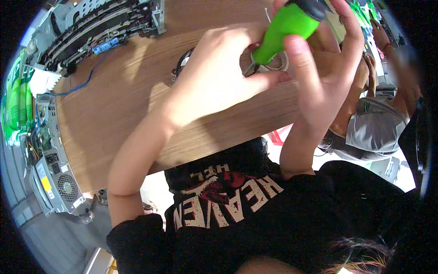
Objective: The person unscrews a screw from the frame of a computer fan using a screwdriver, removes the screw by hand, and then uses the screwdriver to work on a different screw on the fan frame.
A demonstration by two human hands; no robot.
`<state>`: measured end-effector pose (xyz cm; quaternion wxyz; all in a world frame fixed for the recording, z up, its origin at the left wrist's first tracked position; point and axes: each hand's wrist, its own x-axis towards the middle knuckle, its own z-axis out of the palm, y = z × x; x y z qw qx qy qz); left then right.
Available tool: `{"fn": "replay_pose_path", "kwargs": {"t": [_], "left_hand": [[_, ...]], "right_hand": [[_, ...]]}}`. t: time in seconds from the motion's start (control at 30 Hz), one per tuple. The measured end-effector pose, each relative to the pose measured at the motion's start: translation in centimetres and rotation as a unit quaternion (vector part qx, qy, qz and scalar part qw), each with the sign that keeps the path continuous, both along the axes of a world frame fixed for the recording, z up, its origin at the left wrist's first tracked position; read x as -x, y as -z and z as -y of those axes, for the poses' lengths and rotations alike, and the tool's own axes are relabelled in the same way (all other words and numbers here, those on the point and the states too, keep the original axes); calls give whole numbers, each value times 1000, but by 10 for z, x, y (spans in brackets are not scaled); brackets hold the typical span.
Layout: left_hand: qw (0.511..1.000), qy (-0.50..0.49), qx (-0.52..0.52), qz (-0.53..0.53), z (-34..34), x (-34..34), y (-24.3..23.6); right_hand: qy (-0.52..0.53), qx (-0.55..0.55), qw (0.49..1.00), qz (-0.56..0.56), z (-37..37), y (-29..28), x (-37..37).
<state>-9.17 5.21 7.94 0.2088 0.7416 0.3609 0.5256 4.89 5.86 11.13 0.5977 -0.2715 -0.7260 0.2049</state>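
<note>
A bright green screwdriver [287, 29] with a black butt end slants over the table, its metal shaft partly showing below the handle. My right hand [326, 68] is closed on the green handle, with the thumb pressed along its side. Around the lower end of the handle curves my left hand [212, 75], thumb stretched out beneath it. The left fingertips are hidden behind the tool, so what they grip does not show. A whitish cable loop [280, 61] is partly visible behind the handle, and a dark cable [178, 68] lies beyond my left wrist.
An opened printer-like mechanism [105, 27] stands at the far left of the wooden table [123, 146]. A blue cable [84, 83] runs from it. A metal computer case [59, 182] with a fan is at the left edge. Another person [378, 123] is at the right.
</note>
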Motion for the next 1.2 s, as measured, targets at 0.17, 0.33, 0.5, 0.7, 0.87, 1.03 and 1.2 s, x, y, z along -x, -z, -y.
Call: {"fn": "replay_pose_path", "kwargs": {"t": [0.17, 0.33, 0.5, 0.7, 0.87, 1.03, 1.2], "left_hand": [[991, 55, 121, -36, -2, 17, -5], [995, 42, 92, 17, -3, 7, 3], [984, 50, 105, -135, -12, 27, 3], [983, 70, 48, -165, -11, 35, 13], [980, 52, 97, -167, -16, 34, 6], [962, 37, 215, -164, -10, 46, -17], [962, -12, 196, -191, -3, 47, -33]], "right_hand": [[59, 113, 992, -8, 18, -8, 15], [-109, 67, 990, -50, 7, 4, 0], [-15, 64, 997, -43, -2, 12, -22], [-33, 23, 997, -68, -5, 8, -37], [-155, 77, 978, -118, -6, 12, -41], [-85, 92, 962, 242, 7, 13, -51], [-6, 227, 909, 350, 14, 54, -42]]}}
